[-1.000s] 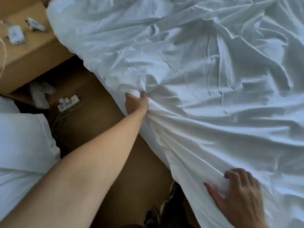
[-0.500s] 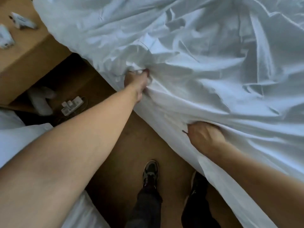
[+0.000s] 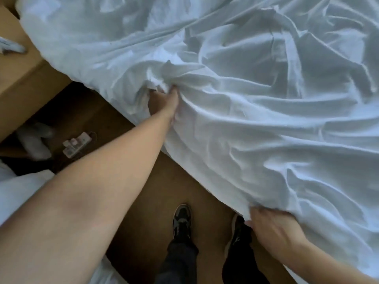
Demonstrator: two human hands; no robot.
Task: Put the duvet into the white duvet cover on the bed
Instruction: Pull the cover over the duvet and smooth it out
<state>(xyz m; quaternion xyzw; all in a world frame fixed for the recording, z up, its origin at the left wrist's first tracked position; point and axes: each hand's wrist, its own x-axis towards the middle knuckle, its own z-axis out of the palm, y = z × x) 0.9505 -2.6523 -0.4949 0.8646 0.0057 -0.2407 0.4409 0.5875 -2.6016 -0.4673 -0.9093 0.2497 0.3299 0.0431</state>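
Gripping duvet cover [image 3: 266, 130]: left hand [image 3: 164, 103], right hand [image 3: 270, 228], fingers [image 3: 174, 91] mostly buried.

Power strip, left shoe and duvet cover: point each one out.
power strip [image 3: 77, 144]: head view, on its white casing.
left shoe [image 3: 182, 217]: head view, on its toe.
duvet cover [image 3: 266, 130]: head view, on a wrinkled middle fold.

floor [image 3: 155, 201]: brown | wooden unit [image 3: 24, 83]: upper left | power strip [image 3: 77, 144]: on floor, near unit
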